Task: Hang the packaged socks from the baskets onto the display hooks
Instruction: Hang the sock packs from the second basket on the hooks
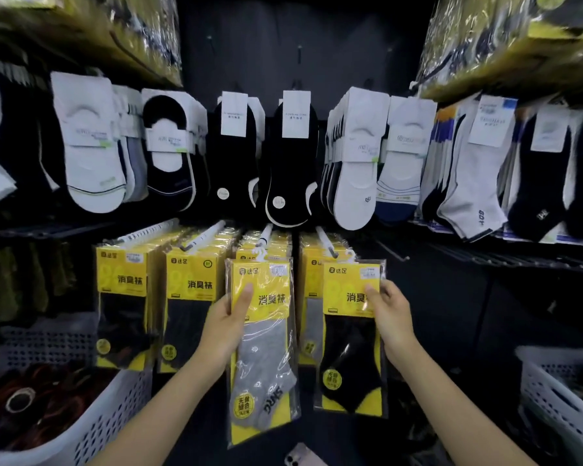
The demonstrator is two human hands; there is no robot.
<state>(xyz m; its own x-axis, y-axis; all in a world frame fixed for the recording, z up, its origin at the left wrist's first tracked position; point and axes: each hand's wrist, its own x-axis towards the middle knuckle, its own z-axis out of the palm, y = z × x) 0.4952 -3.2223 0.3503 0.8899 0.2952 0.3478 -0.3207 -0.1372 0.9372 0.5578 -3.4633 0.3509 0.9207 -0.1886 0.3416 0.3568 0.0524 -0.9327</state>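
Observation:
My left hand (228,326) grips a yellow pack of grey socks (265,358) by its left edge, thumb on the front. Its white hanger sits at the tip of a display hook (265,235). My right hand (389,317) pinches the right edge of a yellow pack of black socks (350,338), whose hanger is at the tip of the neighbouring hook (327,242). More yellow packs (122,304) fill the hooks to the left and behind both held packs.
A white basket (91,428) with dark reddish items stands at lower left, another white basket (559,398) at lower right. Rows of loose white and black socks (290,163) hang above. A phone (300,457) lies on the floor below.

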